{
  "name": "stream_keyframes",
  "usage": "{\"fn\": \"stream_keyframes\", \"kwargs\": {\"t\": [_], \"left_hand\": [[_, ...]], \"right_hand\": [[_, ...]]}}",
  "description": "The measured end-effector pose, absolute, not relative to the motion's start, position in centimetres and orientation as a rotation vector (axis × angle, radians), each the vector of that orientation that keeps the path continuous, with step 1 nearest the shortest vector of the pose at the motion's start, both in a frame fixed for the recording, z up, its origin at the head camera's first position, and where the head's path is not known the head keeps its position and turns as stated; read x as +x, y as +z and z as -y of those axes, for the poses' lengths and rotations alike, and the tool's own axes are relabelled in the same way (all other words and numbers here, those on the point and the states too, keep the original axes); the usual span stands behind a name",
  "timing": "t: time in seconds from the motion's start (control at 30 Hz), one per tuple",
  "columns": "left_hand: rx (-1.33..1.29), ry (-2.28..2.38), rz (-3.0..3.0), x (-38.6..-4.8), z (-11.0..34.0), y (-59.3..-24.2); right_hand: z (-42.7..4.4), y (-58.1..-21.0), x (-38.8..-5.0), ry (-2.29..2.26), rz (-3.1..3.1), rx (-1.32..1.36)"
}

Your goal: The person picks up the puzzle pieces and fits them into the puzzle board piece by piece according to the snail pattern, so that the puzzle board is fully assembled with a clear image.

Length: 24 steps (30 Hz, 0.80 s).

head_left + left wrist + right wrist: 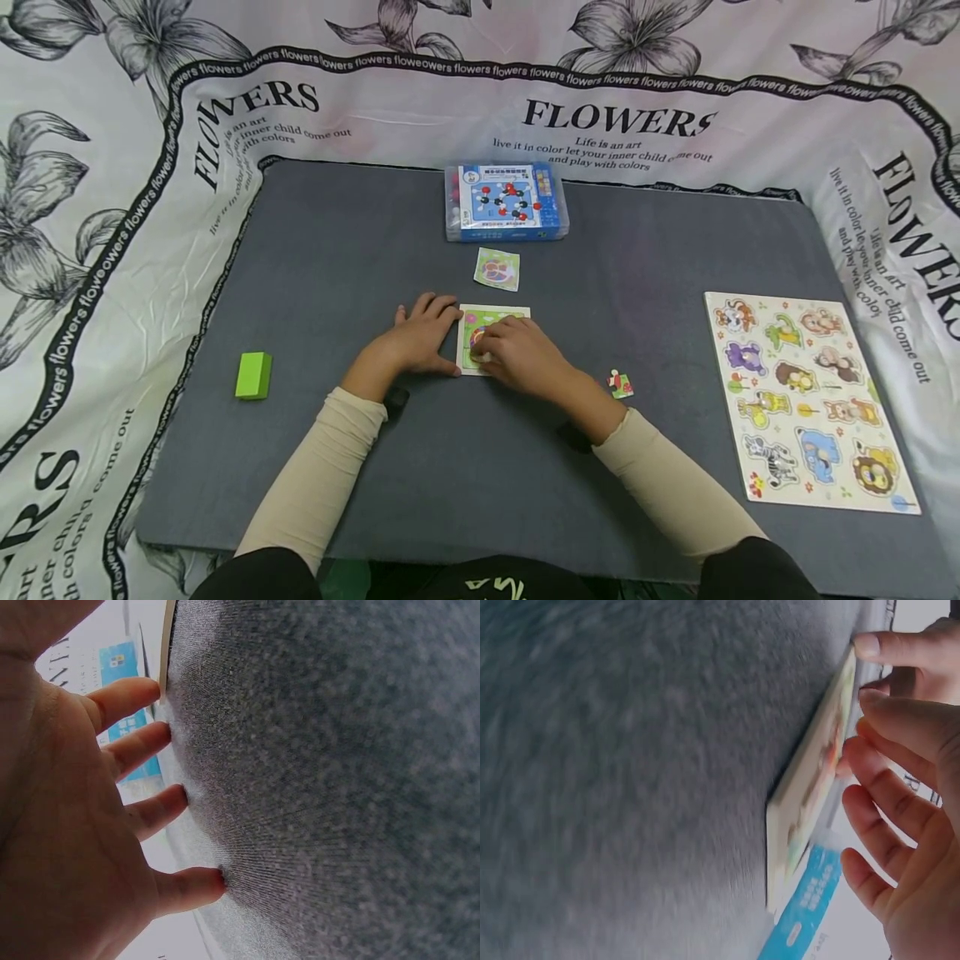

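Observation:
A small square jigsaw puzzle board [495,313] with a green picture and a pale frame lies flat in the middle of the table. My left hand [423,337] has its fingers spread beside the board, its thumb at the lower left corner. In the left wrist view, the left fingertips [176,795] rest on the grey cloth. Over the board's right half is my right hand [521,354], its loosely bent fingers [870,761] touching the picture; no piece shows between them. A loose jigsaw piece [620,384], red and green, lies right of that hand.
A square picture card [497,269] lies beyond the board, before a clear plastic case [506,202] with a blue molecule label. At left stands a green block [253,376]. An animal puzzle board [810,400] lies at right. A flowered cloth [420,108] surrounds the grey table.

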<state>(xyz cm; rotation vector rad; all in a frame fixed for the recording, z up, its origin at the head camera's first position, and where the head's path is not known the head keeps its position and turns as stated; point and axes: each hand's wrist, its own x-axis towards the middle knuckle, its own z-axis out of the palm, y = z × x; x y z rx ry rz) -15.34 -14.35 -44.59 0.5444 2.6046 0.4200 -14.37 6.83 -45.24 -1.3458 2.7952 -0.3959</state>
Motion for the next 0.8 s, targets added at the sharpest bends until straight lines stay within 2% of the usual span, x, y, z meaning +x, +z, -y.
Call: {"fn": "stream_keyframes", "kwargs": {"t": [0.3,0.47,0.8], "left_hand": [[0.536,0.421,-2.61,-15.3,14.3,-44.7],[0.556,0.457,-2.595,-15.1,13.9,-45.3],[0.572,0.523,-2.588,-14.9,14.4,-44.5]], "right_hand": [[-11.0,-44.2,-14.2,-0.425,-2.855,-1.226],[-14.8,-43.8,-12.9,-0.378,-2.87,-1.163],[-19.0,-44.7,-11.1,-0.313,-2.876,-1.144]]}}
